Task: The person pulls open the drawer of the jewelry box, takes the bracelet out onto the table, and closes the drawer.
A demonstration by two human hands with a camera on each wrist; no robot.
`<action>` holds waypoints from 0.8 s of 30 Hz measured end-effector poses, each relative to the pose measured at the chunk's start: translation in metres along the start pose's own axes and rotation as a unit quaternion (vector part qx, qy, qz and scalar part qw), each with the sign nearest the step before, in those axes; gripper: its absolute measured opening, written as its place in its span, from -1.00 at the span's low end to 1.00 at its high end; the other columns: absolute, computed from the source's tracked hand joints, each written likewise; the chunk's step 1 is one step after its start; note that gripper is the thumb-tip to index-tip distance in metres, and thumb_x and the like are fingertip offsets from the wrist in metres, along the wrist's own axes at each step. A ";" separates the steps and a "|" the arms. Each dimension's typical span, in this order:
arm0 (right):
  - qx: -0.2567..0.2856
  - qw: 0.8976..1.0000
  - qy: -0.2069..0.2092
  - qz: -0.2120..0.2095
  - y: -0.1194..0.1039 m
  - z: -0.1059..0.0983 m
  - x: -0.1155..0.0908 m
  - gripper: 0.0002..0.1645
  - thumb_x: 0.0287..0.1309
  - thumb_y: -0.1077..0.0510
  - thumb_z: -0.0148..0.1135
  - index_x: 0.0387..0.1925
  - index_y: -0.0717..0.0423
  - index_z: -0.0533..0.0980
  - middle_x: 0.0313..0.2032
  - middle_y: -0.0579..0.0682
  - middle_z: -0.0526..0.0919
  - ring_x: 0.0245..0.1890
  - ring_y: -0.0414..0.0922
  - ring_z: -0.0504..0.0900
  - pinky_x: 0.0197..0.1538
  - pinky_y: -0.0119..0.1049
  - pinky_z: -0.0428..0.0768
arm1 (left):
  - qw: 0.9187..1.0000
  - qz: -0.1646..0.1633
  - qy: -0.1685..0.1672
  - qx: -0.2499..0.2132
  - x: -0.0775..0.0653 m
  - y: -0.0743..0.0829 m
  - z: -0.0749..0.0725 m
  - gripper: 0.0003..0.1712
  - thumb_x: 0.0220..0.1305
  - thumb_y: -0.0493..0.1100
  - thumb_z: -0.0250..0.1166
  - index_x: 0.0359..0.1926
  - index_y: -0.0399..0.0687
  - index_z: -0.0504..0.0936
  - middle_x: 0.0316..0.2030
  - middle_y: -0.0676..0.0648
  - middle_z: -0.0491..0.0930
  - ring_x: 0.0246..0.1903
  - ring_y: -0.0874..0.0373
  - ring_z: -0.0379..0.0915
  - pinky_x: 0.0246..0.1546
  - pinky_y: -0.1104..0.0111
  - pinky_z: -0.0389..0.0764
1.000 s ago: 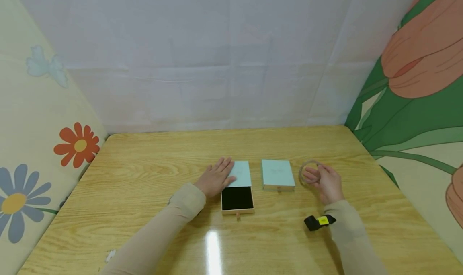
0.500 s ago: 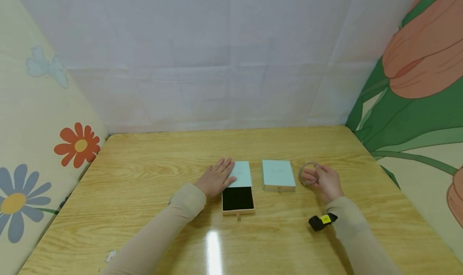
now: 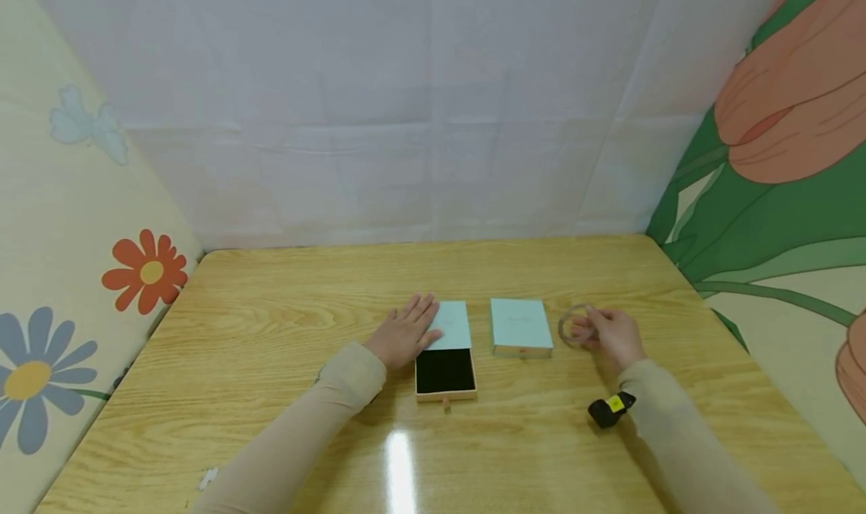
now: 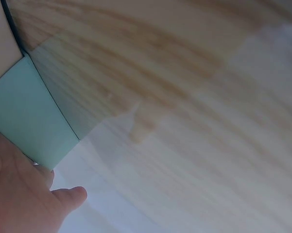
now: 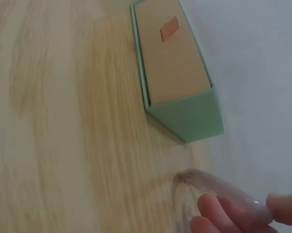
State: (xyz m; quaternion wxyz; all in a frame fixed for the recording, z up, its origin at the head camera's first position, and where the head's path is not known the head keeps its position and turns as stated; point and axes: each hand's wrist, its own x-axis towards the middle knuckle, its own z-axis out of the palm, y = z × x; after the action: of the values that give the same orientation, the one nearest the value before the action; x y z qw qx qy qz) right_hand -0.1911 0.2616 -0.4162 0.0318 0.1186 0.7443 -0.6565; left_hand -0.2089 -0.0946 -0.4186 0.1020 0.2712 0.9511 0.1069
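My left hand (image 3: 401, 335) lies with straight fingers along the left side and top of a pale turquoise drawer box (image 3: 453, 326). The box's drawer (image 3: 444, 397) is pulled out toward me, showing a black lining and a small ribbon tab. In the left wrist view the hand (image 4: 24, 199) is at the turquoise cover (image 4: 36, 114). On the right, my right hand (image 3: 616, 337) pinches a translucent greyish-mauve bangle (image 3: 562, 330) between thumb and fingers. The right wrist view has the bangle (image 5: 223, 187) tilted, its far edge low over the table.
A second turquoise drawer box (image 3: 519, 324), closed, stands between the open box and the bangle. A small white scrap (image 3: 207, 478) lies near the left forearm. A white cloth backdrop (image 3: 433, 123) rises behind the wooden table (image 3: 284, 288), with flower-printed panels at both sides.
My right wrist and forearm have swung slightly to the right, the hand turning around the bangle, which stays nearly in place. The left hand and both boxes have not moved.
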 end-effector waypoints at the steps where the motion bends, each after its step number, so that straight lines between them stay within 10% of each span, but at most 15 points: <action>1: -0.015 1.000 0.005 -0.004 0.000 -0.001 0.001 -0.34 0.52 0.09 -0.17 0.27 0.67 0.07 -0.43 -0.22 0.66 -0.45 -0.35 0.67 -0.30 -0.42 0.64 | 1.000 0.000 0.000 0.000 0.000 0.000 0.000 -0.26 0.55 0.18 -0.22 0.54 -0.12 -0.09 0.53 -0.07 -0.19 0.49 -0.01 -0.37 0.40 -0.06 -0.11; 7: -0.105 0.994 0.040 -0.011 0.001 -0.008 0.008 -0.42 0.47 0.08 -0.02 0.06 0.66 0.33 -0.51 -0.13 0.67 -0.53 -0.33 0.62 -0.41 -0.42 0.62 | 1.000 -0.002 0.001 0.003 0.000 0.001 0.000 -0.26 0.55 0.17 -0.22 0.54 -0.12 -0.08 0.53 -0.08 -0.18 0.49 -0.01 -0.36 0.40 -0.06 -0.10; 14: -0.288 0.953 0.088 -0.045 0.004 -0.016 0.016 -0.45 0.39 0.05 0.11 -0.16 0.61 0.53 -0.42 0.22 0.66 -0.30 0.09 0.58 -0.35 -0.36 0.44 | 1.000 -0.002 0.005 0.009 0.002 -0.001 0.004 -0.26 0.55 0.19 -0.23 0.54 -0.11 -0.08 0.53 -0.07 -0.18 0.49 -0.01 -0.36 0.40 -0.06 -0.10; 24: -0.315 0.947 0.064 -0.019 0.003 -0.022 0.019 -0.54 0.33 0.09 0.17 -0.32 0.54 0.56 -0.54 0.06 0.60 -0.45 -0.04 0.49 -0.45 -0.35 0.41 | 1.000 0.000 0.007 0.007 0.003 -0.003 0.006 -0.26 0.55 0.18 -0.22 0.54 -0.12 -0.08 0.53 -0.08 -0.18 0.49 -0.02 -0.35 0.40 -0.07 -0.09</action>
State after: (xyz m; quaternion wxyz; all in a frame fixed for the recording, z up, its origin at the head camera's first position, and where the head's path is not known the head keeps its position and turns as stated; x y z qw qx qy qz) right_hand -0.2069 0.2863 -0.4199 0.0075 0.1300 0.9158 -0.3800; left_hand -0.2113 -0.0946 -0.4256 0.0932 0.2712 0.9525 0.1021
